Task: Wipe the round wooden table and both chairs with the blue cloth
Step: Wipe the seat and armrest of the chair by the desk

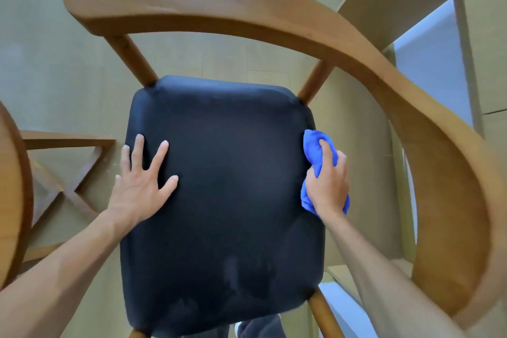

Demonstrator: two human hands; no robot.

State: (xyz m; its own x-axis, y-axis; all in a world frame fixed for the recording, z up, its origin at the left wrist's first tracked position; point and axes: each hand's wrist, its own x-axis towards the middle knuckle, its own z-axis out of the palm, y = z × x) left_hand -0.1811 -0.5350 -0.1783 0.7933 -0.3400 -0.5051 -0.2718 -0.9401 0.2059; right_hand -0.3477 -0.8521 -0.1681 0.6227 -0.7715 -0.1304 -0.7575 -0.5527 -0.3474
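Two hands were on the chair's dark seat [225, 186]. The left hand [140, 184] lay flat near the seat's left edge, fingers spread and straight. The right hand [327, 184] gripped the bunched blue cloth [315, 145] against the seat's right edge. The curved wooden backrest [247, 8] arched above; the tabletop [11, 186] rim showed at far left.

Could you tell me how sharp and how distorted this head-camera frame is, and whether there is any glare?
Head view: wide-angle bending bows the chair's wooden backrest strongly; the table edge at left is blurred; the blue cloth and both hands are fairly sharp; lighting is soft and even, with a faint sheen on the dark seat, no harsh glare.
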